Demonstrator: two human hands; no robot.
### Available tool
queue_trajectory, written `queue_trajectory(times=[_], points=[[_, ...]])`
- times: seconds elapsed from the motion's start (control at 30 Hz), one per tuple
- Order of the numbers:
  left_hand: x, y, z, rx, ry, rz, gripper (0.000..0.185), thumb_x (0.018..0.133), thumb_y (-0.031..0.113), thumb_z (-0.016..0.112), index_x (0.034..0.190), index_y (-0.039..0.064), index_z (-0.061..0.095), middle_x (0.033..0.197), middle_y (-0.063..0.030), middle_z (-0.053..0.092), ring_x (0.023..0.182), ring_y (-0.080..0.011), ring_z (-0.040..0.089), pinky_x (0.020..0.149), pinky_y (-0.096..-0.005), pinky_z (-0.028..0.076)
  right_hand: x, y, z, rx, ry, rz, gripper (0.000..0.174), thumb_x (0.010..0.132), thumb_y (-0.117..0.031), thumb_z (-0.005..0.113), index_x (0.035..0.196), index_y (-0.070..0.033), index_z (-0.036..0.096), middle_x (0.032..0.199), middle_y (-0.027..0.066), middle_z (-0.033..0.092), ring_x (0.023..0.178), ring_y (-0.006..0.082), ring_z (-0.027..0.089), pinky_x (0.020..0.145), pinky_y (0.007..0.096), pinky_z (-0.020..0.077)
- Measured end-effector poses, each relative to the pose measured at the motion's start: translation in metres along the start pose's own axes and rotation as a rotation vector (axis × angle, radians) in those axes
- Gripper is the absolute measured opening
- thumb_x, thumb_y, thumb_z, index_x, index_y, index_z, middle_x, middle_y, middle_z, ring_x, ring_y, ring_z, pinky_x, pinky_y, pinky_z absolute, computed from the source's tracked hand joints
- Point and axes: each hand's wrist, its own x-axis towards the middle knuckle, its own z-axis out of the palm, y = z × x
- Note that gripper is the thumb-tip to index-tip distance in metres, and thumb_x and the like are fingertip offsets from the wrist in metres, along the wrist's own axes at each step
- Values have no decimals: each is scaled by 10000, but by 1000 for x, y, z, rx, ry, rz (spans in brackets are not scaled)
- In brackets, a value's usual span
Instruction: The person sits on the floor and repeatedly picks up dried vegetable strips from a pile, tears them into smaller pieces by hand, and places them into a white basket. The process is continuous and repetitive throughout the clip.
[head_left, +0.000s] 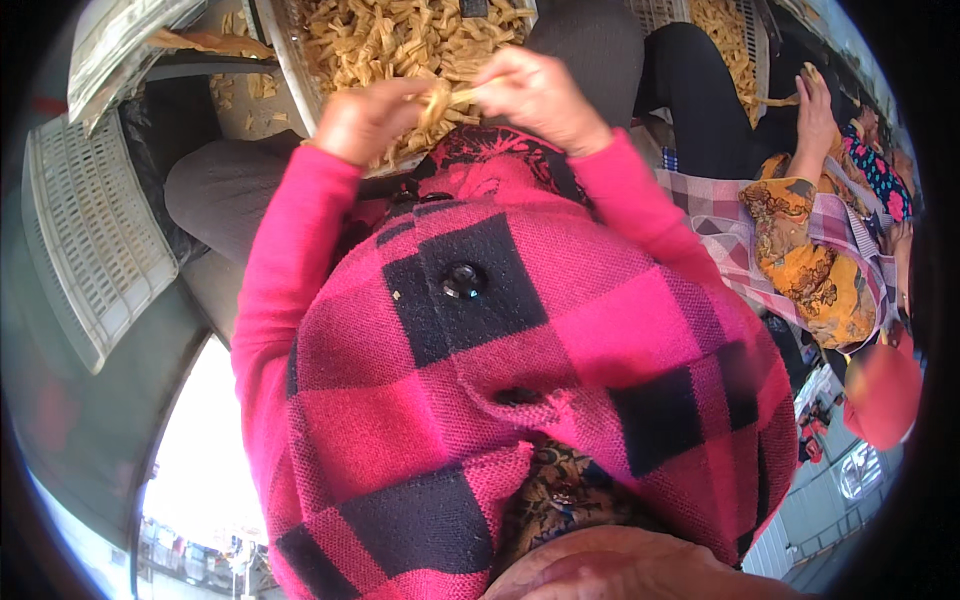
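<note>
A yellowish strip (442, 103), which looks like tofu skin, is stretched between my two hands and looped near its left end. My left hand (361, 118) grips the looped part, its fingers slightly blurred. At the other end my right hand (534, 96) pinches the strip between thumb and fingers. Just beneath both hands lies a heap of similar knotted pieces (397, 49) in a light-coloured crate (294, 86). A small dark object (473, 7) rests on the far part of the heap.
On the left stands a white perforated plastic crate (101, 225). A long brownish strip (210, 43) hangs over a pale edge; loose pieces (259, 86) lie below. To the right, a co-worker's hand (815, 112) holds a strip beside another crate of knotted pieces (724, 45).
</note>
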Motion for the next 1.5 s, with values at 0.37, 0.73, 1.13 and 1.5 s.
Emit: queue_trajectory(times=[0.37, 0.73, 1.13, 1.5], points=[[101, -52, -34, -21, 445, -122, 363, 894, 374, 615, 1070, 64, 686, 724, -64, 679, 515, -54, 562, 416, -197, 472, 94, -48, -53, -274, 418, -454, 191, 923, -195, 566, 919, -4, 580, 707, 14, 583, 632, 74, 524, 559, 243, 432], [7, 21, -12, -794, 11, -850, 233, 885, 208, 668, 1058, 52, 673, 659, 53, 539, 540, -39, 456, 471, -200, 352, 7, 11, -21, -356, 98, -37, 617, 865, -462, 630, 1236, 15, 512, 1049, 143, 644, 893, 201, 645, 780, 323, 522], [40, 31, 3, -1333, -45, -804, 604, 896, 583, 498, 1150, 41, 578, 734, -33, 620, 527, -96, 526, 457, -245, 450, 8, -23, 14, 379, -117, 106, 141, 890, -103, 598, 970, 13, 597, 698, 40, 587, 518, 32, 460, 430, 172, 337], [7, 19, 23, -317, 2, -622, 244, 841, 80, 653, 1077, 19, 630, 690, -40, 641, 433, -64, 491, 376, -213, 380, -4, -29, 37, -921, 208, -397, 590, 708, -267, 805, 1212, -98, 550, 827, 79, 614, 740, 191, 623, 653, 324, 515]])
